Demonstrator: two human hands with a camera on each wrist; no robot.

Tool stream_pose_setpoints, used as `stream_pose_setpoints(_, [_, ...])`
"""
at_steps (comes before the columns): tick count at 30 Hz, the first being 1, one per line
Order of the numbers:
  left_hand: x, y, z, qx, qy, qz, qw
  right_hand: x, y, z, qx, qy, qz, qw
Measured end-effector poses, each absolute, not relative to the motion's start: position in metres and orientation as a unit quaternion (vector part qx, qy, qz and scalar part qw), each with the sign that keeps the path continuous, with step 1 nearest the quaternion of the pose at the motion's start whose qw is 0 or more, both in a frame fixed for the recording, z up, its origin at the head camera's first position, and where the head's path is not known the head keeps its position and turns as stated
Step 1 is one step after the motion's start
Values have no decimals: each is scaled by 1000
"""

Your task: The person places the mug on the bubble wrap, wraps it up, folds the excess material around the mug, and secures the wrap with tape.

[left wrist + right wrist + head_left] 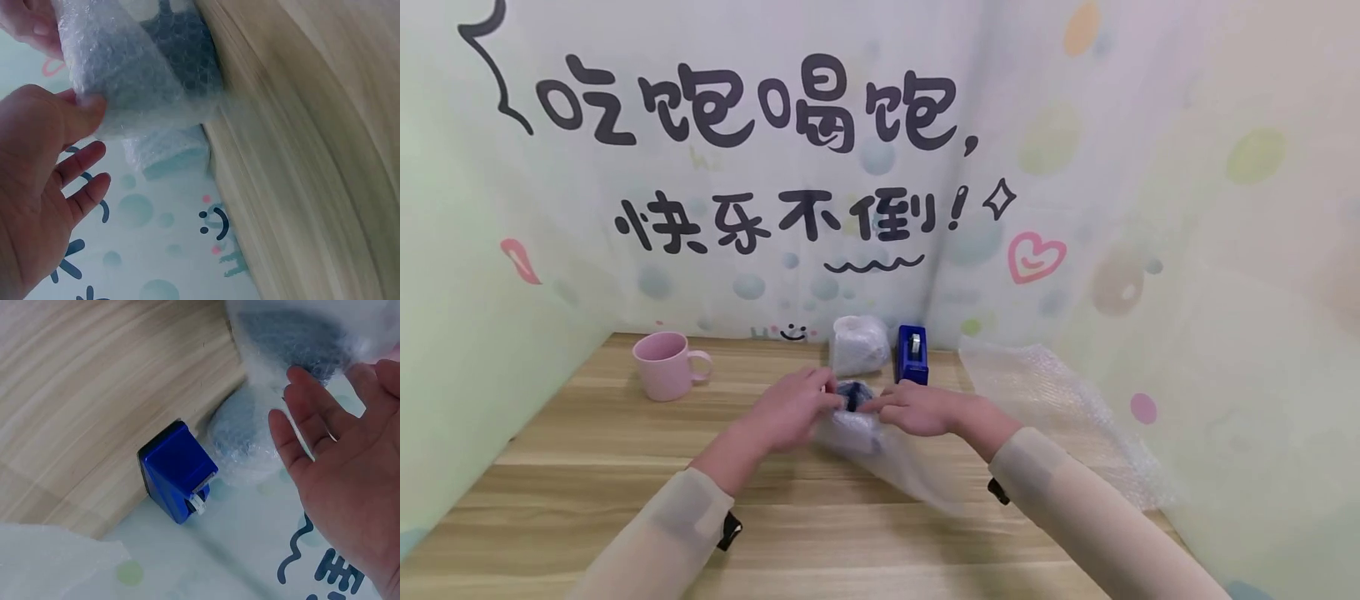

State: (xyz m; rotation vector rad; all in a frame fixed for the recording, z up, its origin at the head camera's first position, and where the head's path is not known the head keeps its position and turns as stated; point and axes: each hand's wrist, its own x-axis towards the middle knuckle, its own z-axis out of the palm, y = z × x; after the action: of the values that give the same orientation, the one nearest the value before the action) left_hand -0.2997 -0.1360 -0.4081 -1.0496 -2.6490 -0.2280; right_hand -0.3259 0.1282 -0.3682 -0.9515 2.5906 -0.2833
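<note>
A dark blue object, its kind hidden, is wrapped in clear bubble wrap (853, 433), with a loose flap trailing toward the front right. My left hand (793, 404) pinches the edge of the wrap between thumb and index finger; its other fingers are spread in the left wrist view. From the opposite side my right hand (921, 408) holds the upper edge of the wrap near the opening, where dark blue shows. In the right wrist view, that hand's other fingers (284, 437) lie loosely extended by the bundle. Both hands are above the wooden table (647, 500).
A second wrapped bundle (859, 346) sits behind the hands by the wall. Beside it stands a blue tape dispenser (912, 354). At the back left is a pink mug (666, 367). A loose bubble wrap sheet (1037, 400) lies on the right, its edge against the side wall.
</note>
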Motion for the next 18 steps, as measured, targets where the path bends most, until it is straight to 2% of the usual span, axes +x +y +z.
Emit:
stream_pose_setpoints(4, [-305,-138,-406,-367,-916,-62,151,-325,126,-370,-368,908,-99,171])
stream_pose_setpoints(14, [-316,-140,-420,-392,-886,-92,230,-324,124,-398,-423,888,-153,99])
stream_pose_setpoints(18, [-314,-140,-424,-379,-892,-141,201,-320,118,-402,-447,888,-102,28])
